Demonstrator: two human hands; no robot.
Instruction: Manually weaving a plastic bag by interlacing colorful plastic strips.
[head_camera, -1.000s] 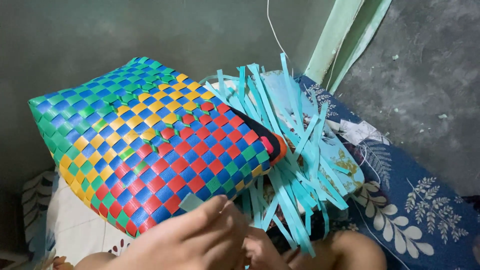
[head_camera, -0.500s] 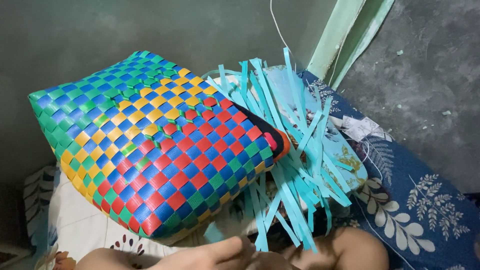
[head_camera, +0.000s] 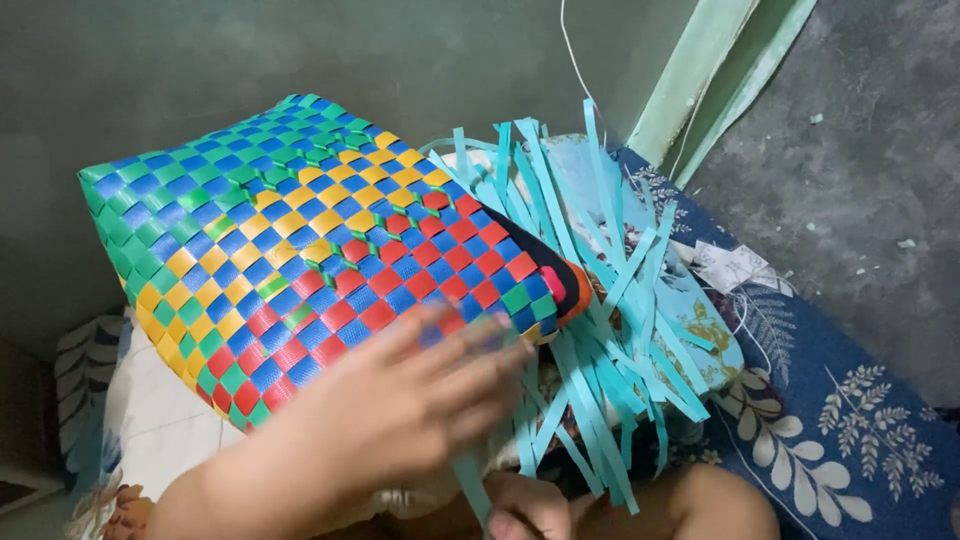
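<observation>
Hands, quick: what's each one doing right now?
Left hand: open, fingers spread, motion-blurred over the woven basket.
Right hand: closed around a turquoise strip.

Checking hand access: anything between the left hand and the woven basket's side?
Nothing visible. The left hand, blurred, lies open right over the woven basket near its lower edge. The loose turquoise strips fan out to the side; the right hand is below, at their ends.

Glossy woven plastic basket (head_camera: 300, 250), loose turquoise strips (head_camera: 600, 330)
</observation>
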